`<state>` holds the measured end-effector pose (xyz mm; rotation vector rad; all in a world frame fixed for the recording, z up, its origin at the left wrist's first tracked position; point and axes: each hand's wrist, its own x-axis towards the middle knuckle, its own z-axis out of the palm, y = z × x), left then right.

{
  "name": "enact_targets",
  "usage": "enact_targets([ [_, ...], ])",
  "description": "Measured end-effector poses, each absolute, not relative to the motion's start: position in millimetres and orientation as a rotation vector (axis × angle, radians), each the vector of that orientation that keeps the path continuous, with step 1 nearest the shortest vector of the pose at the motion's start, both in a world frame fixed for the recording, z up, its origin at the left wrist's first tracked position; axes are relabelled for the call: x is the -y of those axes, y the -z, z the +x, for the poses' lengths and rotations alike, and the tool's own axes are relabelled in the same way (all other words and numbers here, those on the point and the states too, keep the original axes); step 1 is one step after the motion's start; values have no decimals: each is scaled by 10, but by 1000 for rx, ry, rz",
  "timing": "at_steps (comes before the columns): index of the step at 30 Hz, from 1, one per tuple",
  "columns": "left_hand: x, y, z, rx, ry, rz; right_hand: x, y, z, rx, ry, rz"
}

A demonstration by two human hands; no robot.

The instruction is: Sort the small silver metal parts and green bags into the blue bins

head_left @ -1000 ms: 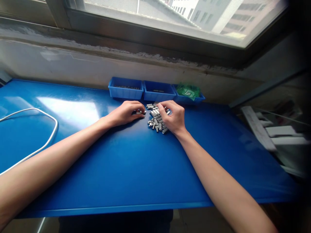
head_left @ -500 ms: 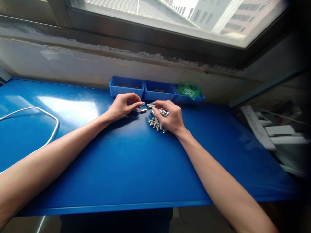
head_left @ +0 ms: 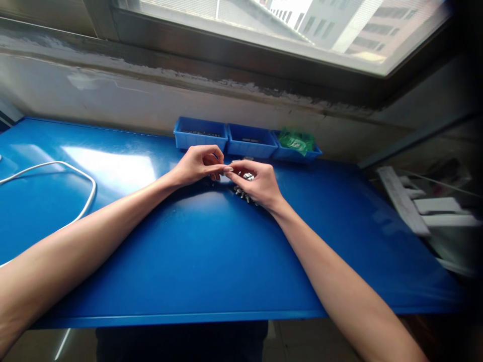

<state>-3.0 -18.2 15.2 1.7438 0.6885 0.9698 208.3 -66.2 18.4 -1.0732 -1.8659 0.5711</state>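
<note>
My left hand (head_left: 198,164) and my right hand (head_left: 260,183) meet over the blue table, their fingertips touching. Both are closed in a pinch. Whatever sits between the fingertips is too small and too covered to make out. Beneath and behind my right hand lies a pile of small shiny metal parts (head_left: 241,193), some of them screw-like, largely covered by the hand. A few short metal pieces (head_left: 248,158) show just beyond the right fingers.
Along the wall stand three blue bins: the left bin (head_left: 200,140) and middle bin (head_left: 251,148) hold small parts, the right bin (head_left: 281,154) a green plastic bag (head_left: 297,141). A white cable (head_left: 93,187) curves across the table's left side. White objects (head_left: 437,205) stand beyond the right edge.
My hands have come together from a small gap, the right moving left. The short metal piece lying between them is out of sight now. The camera view has shifted slightly.
</note>
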Motion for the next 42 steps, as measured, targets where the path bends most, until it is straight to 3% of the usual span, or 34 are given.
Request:
enact_targets([
  [5, 185, -144, -18, -706, -999, 1772, 631, -194, 2079, 1798, -682, -1058],
  [11, 159, -164, -7, -870, -1183, 2067, 400, -231, 2187, 1468, -429, -1145],
  [15, 137, -102, 3, -767, -1108, 2397, 212, -140, 2311, 1403, -309, -1212],
  [21, 134, -42, 3, -654, -998, 2641, 171, -94, 2307, 1351, -441, -1169],
  [36, 113, -25, -13, -737, -995, 2540, 280, -150, 2432, 1389, -297, -1297],
  [42, 145, -86, -33, -764, -1050, 2016, 474, -206, 2410, 1501, -431, -1268],
])
